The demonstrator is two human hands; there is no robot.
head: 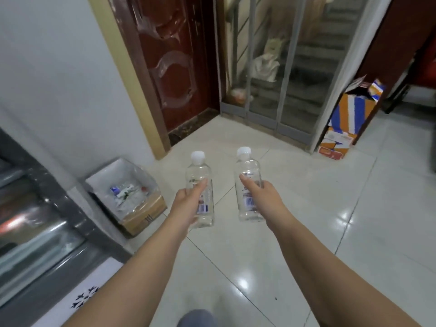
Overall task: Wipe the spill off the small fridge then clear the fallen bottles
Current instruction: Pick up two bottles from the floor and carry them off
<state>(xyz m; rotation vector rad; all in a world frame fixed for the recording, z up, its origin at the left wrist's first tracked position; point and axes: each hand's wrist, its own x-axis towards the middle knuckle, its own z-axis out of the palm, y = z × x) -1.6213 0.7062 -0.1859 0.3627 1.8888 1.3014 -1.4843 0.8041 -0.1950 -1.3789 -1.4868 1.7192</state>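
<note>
I have one clear bottle [200, 192] gripped in my left hand [186, 201] and another [249, 185] in my right hand [264, 194], both off the floor. The lined bin [127, 192] at nine o'clock looks like their destination; the drop remains.

We see bright, even indoor light; glare spots gleam on the floor tiles [306, 232]; wide-angle edges bend, slightly soft.

Two clear plastic bottles, the left bottle [200, 192] and the right bottle [249, 185], white-capped and labelled, are held upright side by side above the floor.
</note>
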